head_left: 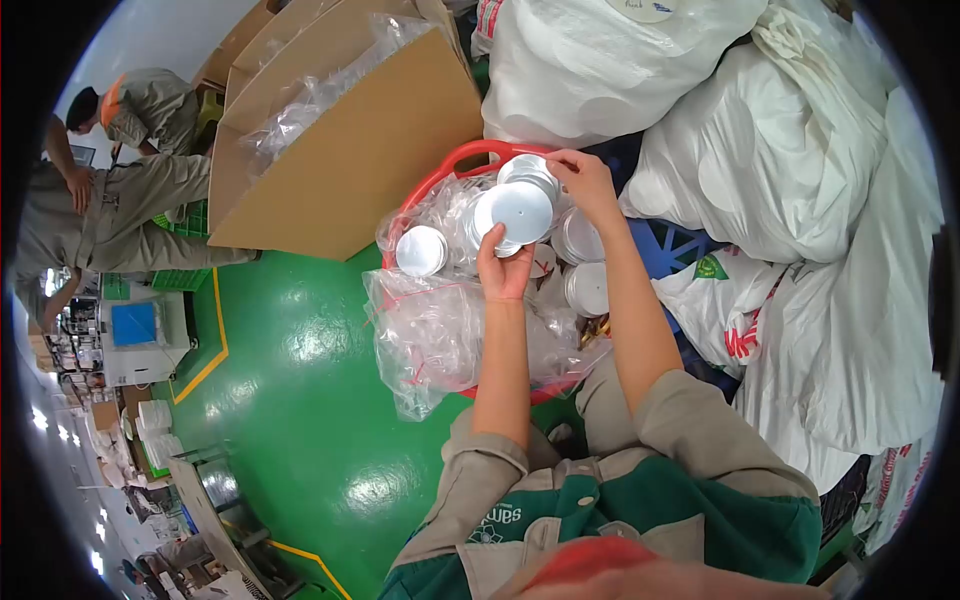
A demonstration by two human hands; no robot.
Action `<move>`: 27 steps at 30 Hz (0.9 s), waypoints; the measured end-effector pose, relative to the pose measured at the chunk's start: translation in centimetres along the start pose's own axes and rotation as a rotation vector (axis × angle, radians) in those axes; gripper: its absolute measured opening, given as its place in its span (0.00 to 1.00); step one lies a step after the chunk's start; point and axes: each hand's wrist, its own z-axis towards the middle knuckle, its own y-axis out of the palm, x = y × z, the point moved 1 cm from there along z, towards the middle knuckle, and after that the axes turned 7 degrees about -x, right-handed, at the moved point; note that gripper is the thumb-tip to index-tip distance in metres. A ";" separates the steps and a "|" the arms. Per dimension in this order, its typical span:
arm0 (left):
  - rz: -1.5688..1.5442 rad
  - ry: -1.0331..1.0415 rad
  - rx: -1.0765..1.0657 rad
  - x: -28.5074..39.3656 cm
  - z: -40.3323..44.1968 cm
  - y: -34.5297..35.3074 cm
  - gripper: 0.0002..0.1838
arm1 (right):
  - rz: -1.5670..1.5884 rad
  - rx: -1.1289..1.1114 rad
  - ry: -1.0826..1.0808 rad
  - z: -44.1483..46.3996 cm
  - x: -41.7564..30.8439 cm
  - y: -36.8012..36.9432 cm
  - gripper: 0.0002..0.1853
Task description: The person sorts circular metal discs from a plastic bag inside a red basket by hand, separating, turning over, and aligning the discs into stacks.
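My left hand [505,268] grips a round silver metal disc [518,208] by its near edge, the thumb lying on its face. My right hand [588,182] pinches the edge of another silver disc [530,171], just beyond the first one. Both hands are over a red plastic basket [432,183] lined with clear plastic bags [430,335]. Stacks of similar discs lie in it: one stack [421,250] at the left, another stack [587,290] close to my right forearm. Whether more discs sit beneath the held ones is partly hidden.
A large cardboard box [350,150] holding clear plastic stands beyond the basket at the left. Bulging white sacks [750,150] crowd the right side, near a blue plastic crate [668,250]. Two people [150,110] are at the far left. Green floor [320,350] carries yellow lines.
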 end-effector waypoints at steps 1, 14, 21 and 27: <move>-0.011 -0.014 0.025 -0.2 0.1 -0.2 0.24 | -0.056 0.055 -0.042 -0.5 -1.0 -0.1 0.12; 0.150 0.007 0.071 -1.5 2.3 1.1 0.25 | 0.014 0.568 -0.126 0.0 -0.1 -2.2 0.11; 0.233 0.078 0.064 2.0 -0.6 3.2 0.24 | -0.156 0.241 -0.004 0.5 2.8 -0.4 0.09; -0.048 0.025 0.152 -0.2 0.3 -1.4 0.20 | -0.387 0.241 0.042 0.1 5.0 0.5 0.07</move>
